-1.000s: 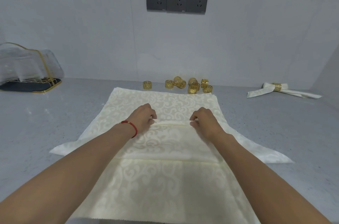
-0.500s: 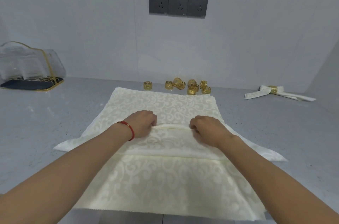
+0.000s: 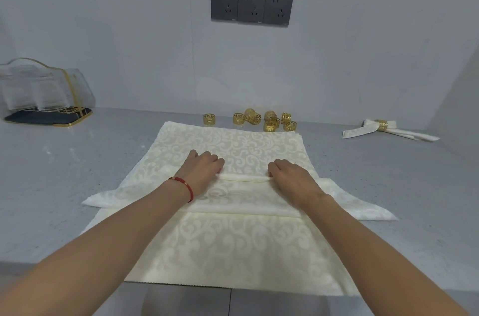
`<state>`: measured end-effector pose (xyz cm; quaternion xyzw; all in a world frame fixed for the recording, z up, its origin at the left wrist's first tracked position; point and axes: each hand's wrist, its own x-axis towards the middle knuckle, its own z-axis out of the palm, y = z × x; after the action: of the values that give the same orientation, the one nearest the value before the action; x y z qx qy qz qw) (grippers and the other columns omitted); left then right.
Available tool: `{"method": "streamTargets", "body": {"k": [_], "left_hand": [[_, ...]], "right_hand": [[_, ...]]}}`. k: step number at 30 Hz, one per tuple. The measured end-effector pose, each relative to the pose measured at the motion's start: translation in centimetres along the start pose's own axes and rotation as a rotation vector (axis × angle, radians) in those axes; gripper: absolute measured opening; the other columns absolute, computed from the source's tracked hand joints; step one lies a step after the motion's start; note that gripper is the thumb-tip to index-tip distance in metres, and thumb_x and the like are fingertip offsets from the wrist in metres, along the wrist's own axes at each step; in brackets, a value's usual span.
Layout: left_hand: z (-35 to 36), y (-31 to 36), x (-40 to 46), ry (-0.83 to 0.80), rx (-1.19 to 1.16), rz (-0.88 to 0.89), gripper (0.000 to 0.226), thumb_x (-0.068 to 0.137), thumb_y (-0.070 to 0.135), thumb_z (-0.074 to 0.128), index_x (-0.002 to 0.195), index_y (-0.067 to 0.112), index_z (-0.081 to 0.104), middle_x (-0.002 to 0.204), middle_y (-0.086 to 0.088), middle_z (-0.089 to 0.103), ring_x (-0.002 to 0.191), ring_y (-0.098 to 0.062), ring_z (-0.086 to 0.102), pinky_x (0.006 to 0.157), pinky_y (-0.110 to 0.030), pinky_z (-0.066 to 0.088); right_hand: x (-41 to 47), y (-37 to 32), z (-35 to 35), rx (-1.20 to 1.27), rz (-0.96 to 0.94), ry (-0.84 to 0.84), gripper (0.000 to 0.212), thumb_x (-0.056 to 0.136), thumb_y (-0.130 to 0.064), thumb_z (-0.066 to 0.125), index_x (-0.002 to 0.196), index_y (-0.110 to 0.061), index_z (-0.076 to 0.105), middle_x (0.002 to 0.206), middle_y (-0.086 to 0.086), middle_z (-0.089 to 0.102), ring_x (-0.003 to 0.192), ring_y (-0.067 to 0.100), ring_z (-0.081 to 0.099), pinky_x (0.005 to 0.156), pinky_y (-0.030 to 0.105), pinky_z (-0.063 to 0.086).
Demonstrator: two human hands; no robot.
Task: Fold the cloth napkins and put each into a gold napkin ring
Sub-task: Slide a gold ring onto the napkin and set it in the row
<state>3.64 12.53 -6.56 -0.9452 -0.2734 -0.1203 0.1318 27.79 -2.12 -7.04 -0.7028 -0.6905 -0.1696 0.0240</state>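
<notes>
A cream patterned cloth napkin (image 3: 233,194) lies folded across the middle of a stack of flat napkins (image 3: 228,248) on the grey counter. My left hand (image 3: 203,169) and my right hand (image 3: 291,175) each pinch one end of a small raised pleat (image 3: 243,177) at the napkin's far edge. Several gold napkin rings (image 3: 259,120) stand in a loose group behind the stack, by the wall. One finished napkin in a gold ring (image 3: 382,127) lies at the far right.
A clear holder with gold trim on a dark tray (image 3: 44,98) stands at the far left. Three dark wall sockets (image 3: 251,6) sit above the rings. The counter's front edge (image 3: 64,267) runs below the stack.
Both hands have gathered the napkin's far edge into a thicker raised pleat between them. The camera has tilted down slightly, showing more of the counter's front edge.
</notes>
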Motion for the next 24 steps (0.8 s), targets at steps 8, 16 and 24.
{"method": "streamTargets", "body": {"k": [8,16,24], "left_hand": [[-0.7,-0.8,-1.8,-0.089,-0.339,-0.078,0.037,0.085,-0.002,0.049,0.102,0.022,0.070,0.102,0.010,0.065,0.099,-0.014,0.059,0.082,-0.028,0.047],[-0.3,-0.7,-1.4,-0.111,-0.419,-0.242,0.022,0.091,0.002,0.058,0.100,0.016,0.073,0.106,0.001,0.058,0.098,-0.019,0.059,0.084,-0.029,0.049],[-1.9,0.7,-2.1,-0.121,0.042,-0.080,0.029,0.083,-0.002,0.052,0.092,0.025,0.050,0.094,0.010,0.054,0.091,-0.018,0.044,0.080,-0.036,0.027]], "right_hand": [[-1.4,-0.1,-1.3,0.125,0.006,-0.065,0.020,0.093,-0.004,0.054,0.106,-0.018,0.060,0.103,-0.004,0.060,0.092,0.021,0.060,0.067,0.033,0.045],[-1.8,0.9,-0.1,0.386,0.205,-0.020,0.020,0.100,-0.011,0.057,0.111,-0.015,0.074,0.105,0.006,0.066,0.102,0.026,0.057,0.087,0.035,0.048],[-2.8,-0.2,-1.5,-0.010,-0.029,-0.004,0.019,0.085,0.002,0.063,0.096,-0.012,0.059,0.090,0.003,0.060,0.080,0.024,0.057,0.063,0.033,0.041]]}}
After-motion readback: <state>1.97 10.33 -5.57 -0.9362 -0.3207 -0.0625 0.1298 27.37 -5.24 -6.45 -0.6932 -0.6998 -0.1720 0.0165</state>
